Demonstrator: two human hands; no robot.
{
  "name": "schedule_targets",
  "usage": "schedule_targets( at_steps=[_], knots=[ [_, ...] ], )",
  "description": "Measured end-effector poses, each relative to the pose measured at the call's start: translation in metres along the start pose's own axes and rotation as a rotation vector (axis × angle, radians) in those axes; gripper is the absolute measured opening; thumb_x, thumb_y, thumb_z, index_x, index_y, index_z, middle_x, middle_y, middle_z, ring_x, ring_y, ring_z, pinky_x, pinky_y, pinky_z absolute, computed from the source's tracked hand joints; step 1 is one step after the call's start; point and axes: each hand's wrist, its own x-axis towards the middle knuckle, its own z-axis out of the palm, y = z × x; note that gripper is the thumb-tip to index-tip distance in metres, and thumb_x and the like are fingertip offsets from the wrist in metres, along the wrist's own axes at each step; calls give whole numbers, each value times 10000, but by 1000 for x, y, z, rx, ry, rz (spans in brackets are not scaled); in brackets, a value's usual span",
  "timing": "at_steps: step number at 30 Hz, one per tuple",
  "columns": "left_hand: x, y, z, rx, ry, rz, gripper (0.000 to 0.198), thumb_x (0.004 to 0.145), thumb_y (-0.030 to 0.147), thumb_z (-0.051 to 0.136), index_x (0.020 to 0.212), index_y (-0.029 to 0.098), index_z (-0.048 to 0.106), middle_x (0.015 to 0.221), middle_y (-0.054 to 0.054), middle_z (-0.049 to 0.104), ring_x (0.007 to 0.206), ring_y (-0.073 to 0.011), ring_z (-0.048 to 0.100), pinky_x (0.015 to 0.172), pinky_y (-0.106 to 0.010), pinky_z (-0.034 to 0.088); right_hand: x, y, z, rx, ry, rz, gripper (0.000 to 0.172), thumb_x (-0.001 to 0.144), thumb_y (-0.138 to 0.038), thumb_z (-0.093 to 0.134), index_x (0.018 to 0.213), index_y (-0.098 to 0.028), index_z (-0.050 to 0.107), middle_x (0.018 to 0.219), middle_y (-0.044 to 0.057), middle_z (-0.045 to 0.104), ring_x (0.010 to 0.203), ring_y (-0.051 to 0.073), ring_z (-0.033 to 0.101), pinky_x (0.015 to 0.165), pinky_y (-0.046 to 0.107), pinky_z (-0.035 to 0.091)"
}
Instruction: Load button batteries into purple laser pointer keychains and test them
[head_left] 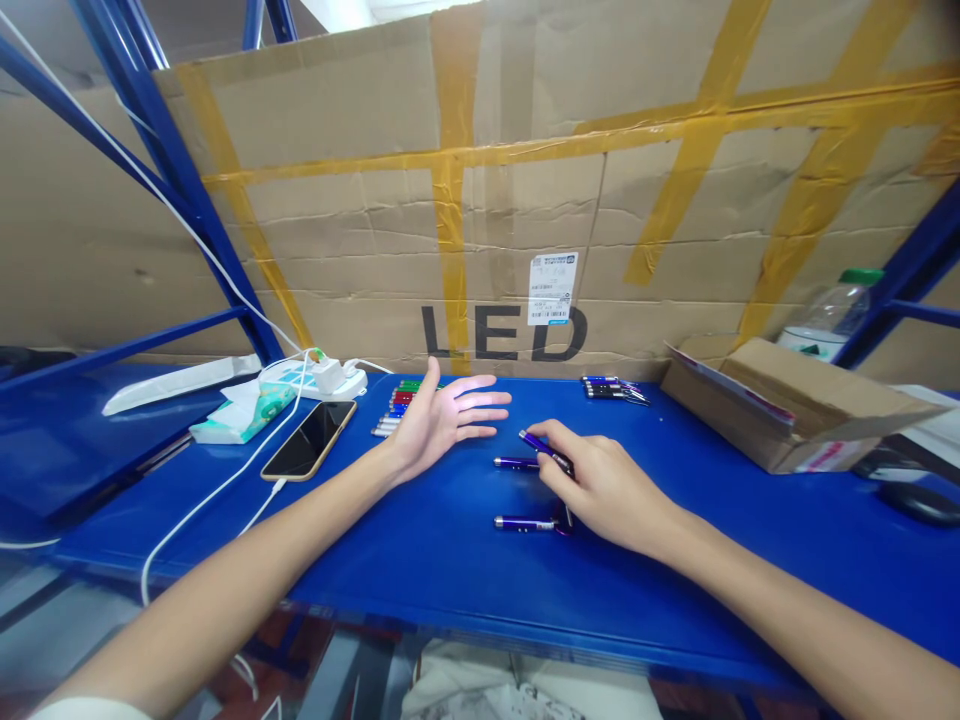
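My right hand (600,485) holds a small purple penlight (537,441) between thumb and fingers, its silver end pointing left. My left hand (442,418) is raised over the surface with its fingers spread and palm turned towards that end. A pale pinkish glow shows on the palm and fingers. Partly under my right hand, another purple penlight (516,463) lies on the blue surface. Nearer to me is a third purple penlight (523,524). A row of green, red, blue and silver penlights (403,398) lies behind my left hand, partly hidden by it.
Several dark penlights (602,388) lie at the back. An open cardboard box (795,400) and a bottle (836,315) stand at right. At left are a phone (310,440), tissue pack (244,412), power strip (300,375) and white cable (217,497). A large cardboard sheet (360,240) closes the back.
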Motion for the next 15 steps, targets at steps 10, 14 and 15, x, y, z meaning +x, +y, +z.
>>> schedule_targets(
  at_steps=[10, 14, 15],
  knots=[
    [0, -1, -1, -6, -7, 6, 891, 1038, 812, 238, 1458, 122, 613, 1483, -247, 661, 1344, -397, 647, 1089, -521, 502, 2, -1, 0, 0, 22, 25, 381, 1068, -336, 392, 1336, -214, 635, 777, 20, 763, 652, 226, 680, 632, 302, 364],
    [0, -1, -1, -7, -5, 6, 893, 1029, 822, 256, 1445, 124, 626, 1482, -253, 660, 1347, -410, 643, 1079, -526, 512, 2, -2, 0, -35, -22, 47, 300, 1028, -295, 447, 1196, -236, 688, 720, 6, 740, 652, 225, 675, 628, 299, 350],
    [0, -1, -1, -7, -4, 6, 891, 1028, 823, 260, 1441, 125, 629, 1479, -253, 661, 1347, -411, 642, 1078, -525, 514, 1, -3, 0, -32, -32, 43, 286, 1022, -293, 457, 1175, -239, 692, 715, 3, 736, 644, 221, 670, 626, 298, 346]
  ],
)
